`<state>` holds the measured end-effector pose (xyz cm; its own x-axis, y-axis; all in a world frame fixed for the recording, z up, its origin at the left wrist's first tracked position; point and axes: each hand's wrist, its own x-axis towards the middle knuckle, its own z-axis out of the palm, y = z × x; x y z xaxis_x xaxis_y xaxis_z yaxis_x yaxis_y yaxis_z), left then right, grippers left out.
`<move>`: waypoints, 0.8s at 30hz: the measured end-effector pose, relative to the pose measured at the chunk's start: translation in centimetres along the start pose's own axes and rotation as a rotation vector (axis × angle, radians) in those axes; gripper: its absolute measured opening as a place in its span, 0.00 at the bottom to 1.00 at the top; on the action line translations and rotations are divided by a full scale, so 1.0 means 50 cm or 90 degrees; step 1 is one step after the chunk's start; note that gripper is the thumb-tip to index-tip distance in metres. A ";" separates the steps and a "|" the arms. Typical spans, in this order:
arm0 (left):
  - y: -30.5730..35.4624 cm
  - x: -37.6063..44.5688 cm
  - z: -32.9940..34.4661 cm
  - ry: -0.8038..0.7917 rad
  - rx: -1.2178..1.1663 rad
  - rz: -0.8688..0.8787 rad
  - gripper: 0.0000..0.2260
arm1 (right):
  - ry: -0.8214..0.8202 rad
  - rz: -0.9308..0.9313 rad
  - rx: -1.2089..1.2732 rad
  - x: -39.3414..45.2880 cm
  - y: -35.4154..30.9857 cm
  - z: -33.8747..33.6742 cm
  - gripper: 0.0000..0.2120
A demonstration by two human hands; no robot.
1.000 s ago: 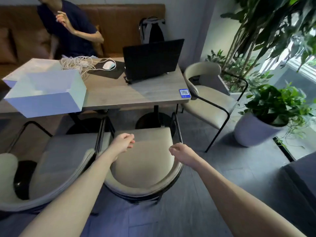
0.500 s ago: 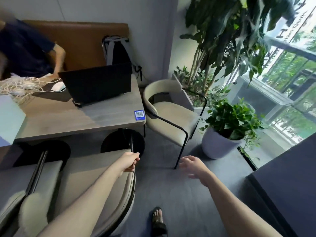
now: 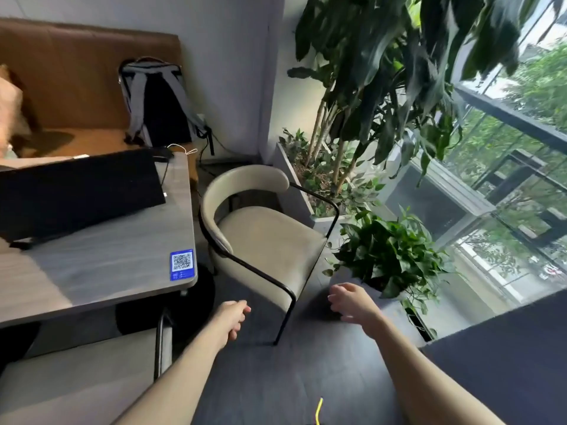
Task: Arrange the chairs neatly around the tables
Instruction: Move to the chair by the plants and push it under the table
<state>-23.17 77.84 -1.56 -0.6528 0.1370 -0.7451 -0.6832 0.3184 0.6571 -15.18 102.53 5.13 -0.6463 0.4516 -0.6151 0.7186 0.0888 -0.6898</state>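
Note:
A beige armchair (image 3: 270,237) with a thin black frame stands at the right end of the grey wooden table (image 3: 116,265), turned at an angle with its seat toward the plants. My left hand (image 3: 231,317) hovers loosely curled just in front of the chair's near front leg, holding nothing. My right hand (image 3: 352,302) is open with fingers spread, a little to the right of that leg, also empty. A second beige chair (image 3: 79,378) sits at the lower left, its seat partly under the table's long side.
A black laptop (image 3: 76,191) and a blue QR sticker (image 3: 182,264) are on the table. A potted plant in a white pot (image 3: 389,256) and a planter of tall plants (image 3: 346,167) crowd the chair's right. A backpack (image 3: 156,102) leans on the brown sofa (image 3: 61,87). A dark surface (image 3: 506,363) lies at the lower right.
My view has swung right, from the near chair toward the chair at the table's end. My left hand has let go of the near chair's arm, and both hands now reach toward the end chair.

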 end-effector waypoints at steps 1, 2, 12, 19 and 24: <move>0.012 0.023 0.012 0.006 -0.022 -0.015 0.12 | 0.002 -0.001 -0.006 0.037 -0.022 -0.017 0.13; 0.025 0.045 0.023 0.016 -0.040 -0.032 0.12 | 0.004 -0.004 -0.019 0.077 -0.044 -0.034 0.14; 0.184 0.302 0.152 0.213 -0.272 -0.178 0.09 | -0.035 -0.011 -0.113 0.534 -0.275 -0.161 0.10; 0.266 0.418 0.192 0.356 -0.350 -0.296 0.22 | -0.066 -0.032 -0.306 0.813 -0.406 -0.149 0.04; 0.264 0.517 0.169 0.405 -0.354 -0.371 0.31 | -0.072 -0.040 -0.384 0.964 -0.427 -0.092 0.10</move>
<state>-46.33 93.51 -13.11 -0.1136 -0.4737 -0.8733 -0.8987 -0.3257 0.2936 -60.51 126.48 -8.02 -0.6919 0.3354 -0.6394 0.6754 0.6137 -0.4089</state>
